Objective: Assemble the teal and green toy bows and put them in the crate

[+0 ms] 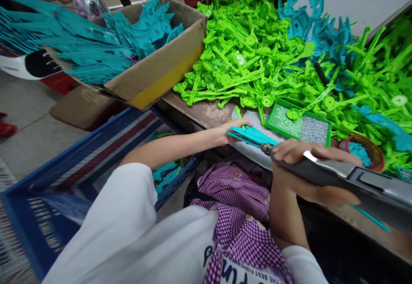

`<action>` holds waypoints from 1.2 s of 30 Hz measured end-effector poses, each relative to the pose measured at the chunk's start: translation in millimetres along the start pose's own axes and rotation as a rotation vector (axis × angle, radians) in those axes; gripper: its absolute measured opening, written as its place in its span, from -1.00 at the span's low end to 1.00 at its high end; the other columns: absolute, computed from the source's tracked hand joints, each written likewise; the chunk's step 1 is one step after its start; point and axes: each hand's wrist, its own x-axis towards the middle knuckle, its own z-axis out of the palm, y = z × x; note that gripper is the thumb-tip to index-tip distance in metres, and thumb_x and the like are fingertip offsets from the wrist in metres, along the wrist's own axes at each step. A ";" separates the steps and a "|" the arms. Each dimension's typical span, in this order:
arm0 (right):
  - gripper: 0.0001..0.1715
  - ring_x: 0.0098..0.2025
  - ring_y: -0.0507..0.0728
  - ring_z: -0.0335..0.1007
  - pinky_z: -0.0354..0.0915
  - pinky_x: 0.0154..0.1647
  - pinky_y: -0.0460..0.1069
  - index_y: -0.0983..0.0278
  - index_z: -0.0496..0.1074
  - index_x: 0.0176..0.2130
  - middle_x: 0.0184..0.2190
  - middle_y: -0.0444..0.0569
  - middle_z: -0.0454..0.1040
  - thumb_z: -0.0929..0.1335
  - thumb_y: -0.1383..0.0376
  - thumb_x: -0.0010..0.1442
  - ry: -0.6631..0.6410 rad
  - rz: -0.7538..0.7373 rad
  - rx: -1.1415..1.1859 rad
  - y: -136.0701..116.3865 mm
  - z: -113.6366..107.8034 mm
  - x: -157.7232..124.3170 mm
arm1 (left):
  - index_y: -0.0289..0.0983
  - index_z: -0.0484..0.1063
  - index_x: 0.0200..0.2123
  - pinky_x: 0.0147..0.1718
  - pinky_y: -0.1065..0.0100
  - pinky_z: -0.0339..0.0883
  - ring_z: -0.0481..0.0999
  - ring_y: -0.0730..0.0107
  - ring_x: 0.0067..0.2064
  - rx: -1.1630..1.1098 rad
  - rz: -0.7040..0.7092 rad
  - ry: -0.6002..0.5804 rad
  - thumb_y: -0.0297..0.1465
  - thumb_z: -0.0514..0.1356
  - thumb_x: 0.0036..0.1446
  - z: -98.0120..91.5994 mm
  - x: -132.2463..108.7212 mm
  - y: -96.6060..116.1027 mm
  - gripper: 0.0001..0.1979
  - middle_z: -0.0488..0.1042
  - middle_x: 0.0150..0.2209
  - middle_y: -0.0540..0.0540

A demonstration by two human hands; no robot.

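Observation:
My left hand [232, 130] grips a teal plastic part [251, 136] at the table's front edge, lying flat on a white sheet. My right hand [313, 170] is wrapped around a grey electric screwdriver [350, 180], whose metal tip touches the teal part near its right end. Just beyond sits a green tray of small screws [301, 125]. A big heap of bright green plastic parts [257, 52] covers the table behind, with teal parts [313, 24] mixed in at the back.
A cardboard box [161, 71] full of teal parts stands at the left of the table. A blue plastic crate [58, 176] sits on the floor below it. A small red basket [370, 151] of teal pieces is at the right.

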 end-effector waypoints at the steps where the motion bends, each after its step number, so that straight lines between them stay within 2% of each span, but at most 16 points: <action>1: -0.67 -0.76 0.00 0.18 0.25 -0.73 -0.05 0.12 0.29 -0.38 -0.71 -0.33 0.20 0.33 -0.05 0.11 -0.005 0.008 0.009 4.7 -0.8 -1.8 | -0.33 0.34 -0.57 -0.60 0.45 0.22 0.28 0.56 -0.65 -0.005 0.006 0.013 -0.41 0.25 0.00 1.5 -1.5 0.7 -0.82 0.36 -0.68 0.01; 5: -0.58 -0.75 -0.03 0.12 0.20 -0.73 -0.08 0.16 0.22 -0.47 -0.72 -0.31 0.15 0.31 -0.09 0.10 -0.009 -0.057 0.070 12.4 2.7 -4.5 | -0.35 0.37 -0.55 -0.52 0.44 0.30 0.32 0.54 -0.61 -0.032 -0.002 -0.015 -0.46 0.19 0.04 9.1 -12.2 5.1 -0.85 0.36 -0.67 0.02; 9: -0.49 -0.72 0.01 0.20 0.22 -0.73 -0.05 0.11 0.30 -0.33 -0.69 -0.28 0.19 0.20 -0.24 0.11 0.054 -0.221 0.036 11.4 12.4 -6.7 | -0.35 0.37 -0.55 -0.54 0.48 0.29 0.32 0.57 -0.63 -0.057 0.035 -0.049 -0.49 0.17 0.07 13.6 -19.9 9.0 -0.84 0.35 -0.68 0.05; 12: -0.44 -0.73 0.01 0.17 0.22 -0.74 -0.04 0.12 0.32 -0.31 -0.68 -0.28 0.19 0.20 -0.27 0.08 0.028 -0.251 0.007 13.3 15.0 -10.0 | -0.32 0.29 -0.61 -0.59 0.48 0.24 0.27 0.60 -0.66 -0.075 0.024 -0.022 -0.48 0.21 0.03 14.4 -16.8 9.6 -0.78 0.30 -0.72 0.07; 15: -0.44 -0.74 0.00 0.15 0.21 -0.75 -0.05 0.12 0.34 -0.32 -0.69 -0.28 0.20 0.23 -0.27 0.05 -0.056 -0.230 -0.005 14.0 13.9 -9.5 | -0.31 0.27 -0.63 -0.57 0.46 0.26 0.28 0.58 -0.65 -0.084 -0.015 -0.017 -0.48 0.20 0.03 14.7 -10.4 7.4 -0.76 0.31 -0.72 0.05; 18: -0.48 -0.73 0.02 0.19 0.22 -0.73 -0.04 0.12 0.36 -0.31 -0.69 -0.26 0.23 0.21 -0.22 0.10 -0.127 -0.131 0.055 10.8 11.6 -1.3 | -0.33 0.31 -0.62 -0.55 0.45 0.28 0.33 0.55 -0.62 -0.069 -0.028 -0.066 -0.47 0.17 0.04 13.1 -5.0 1.9 -0.79 0.37 -0.68 -0.01; 22: -0.45 -0.77 0.00 0.13 0.17 -0.75 -0.08 0.14 0.31 -0.36 -0.73 -0.29 0.14 0.17 -0.25 0.09 -0.048 0.030 0.095 7.1 7.9 13.4 | -0.32 0.34 -0.60 -0.57 0.44 0.27 0.33 0.54 -0.63 -0.037 0.003 -0.053 -0.42 0.19 0.02 6.5 1.6 -6.7 -0.81 0.40 -0.66 -0.02; 26: -0.47 -0.77 0.03 0.16 0.17 -0.75 -0.05 0.15 0.32 -0.39 -0.74 -0.28 0.17 0.20 -0.22 0.07 -0.090 0.116 0.137 5.8 6.3 18.9 | -0.33 0.38 -0.57 -0.54 0.41 0.28 0.35 0.51 -0.62 -0.025 -0.005 -0.100 -0.42 0.19 0.01 2.7 4.7 -9.2 -0.84 0.43 -0.63 -0.05; 29: -0.50 -0.77 0.02 0.17 0.18 -0.76 -0.05 0.16 0.34 -0.38 -0.73 -0.27 0.19 0.23 -0.18 0.07 -0.086 0.105 0.165 3.9 8.3 16.3 | -0.36 0.40 -0.52 -0.50 0.40 0.31 0.38 0.49 -0.59 -0.025 -0.022 -0.137 -0.44 0.16 0.03 3.9 2.7 -7.2 -0.87 0.47 -0.58 -0.09; 36: -0.51 -0.75 0.01 0.20 0.21 -0.76 -0.07 0.17 0.41 -0.35 -0.71 -0.25 0.24 0.23 -0.15 0.10 0.009 -0.012 0.190 -12.1 5.6 15.9 | -0.38 0.38 -0.50 -0.49 0.40 0.36 0.40 0.49 -0.58 -0.026 0.007 -0.115 -0.49 0.21 0.03 5.3 3.1 -5.1 -0.90 0.45 -0.60 -0.07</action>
